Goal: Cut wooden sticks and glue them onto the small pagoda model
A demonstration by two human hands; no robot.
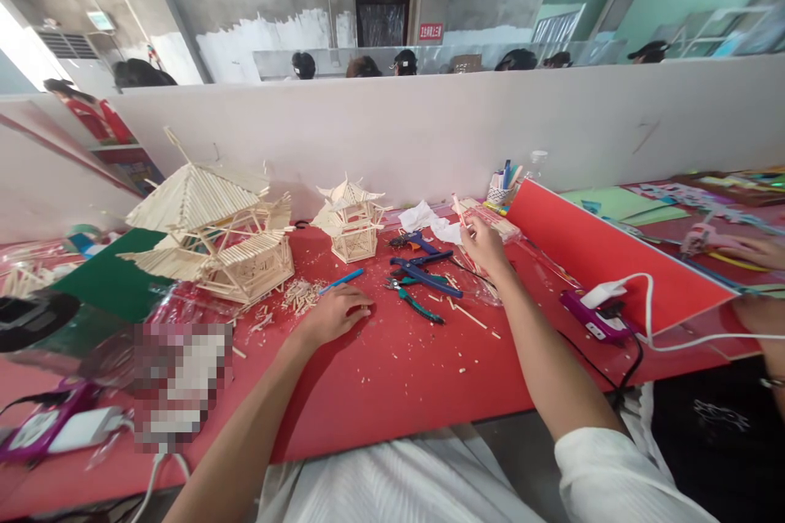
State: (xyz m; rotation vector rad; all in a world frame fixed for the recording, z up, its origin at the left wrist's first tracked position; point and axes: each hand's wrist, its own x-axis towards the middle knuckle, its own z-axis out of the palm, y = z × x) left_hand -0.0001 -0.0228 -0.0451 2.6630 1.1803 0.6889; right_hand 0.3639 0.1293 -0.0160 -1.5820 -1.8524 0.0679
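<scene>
My left hand (334, 312) rests palm down on the red table (398, 368), fingers together, close to a blue pen (341, 280) and a heap of cut stick pieces (300, 294). My right hand (483, 243) reaches to the back of the table and pinches a thin wooden stick (459, 209) above a clear bag of sticks (500, 222). Between my hands lie a blue glue gun (423, 268) and green-handled pliers (412, 300). A small stick pavilion (351, 221) stands behind them.
A large stick pavilion (214, 233) stands at the left beside a green sheet (107, 278). A red divider (607, 261) bounds the right side, with a purple device and white cable (604, 306) against it. A cup of pens (504, 184) and crumpled tissue (426, 221) sit by the white partition. Another person's hand (745, 249) works at the right.
</scene>
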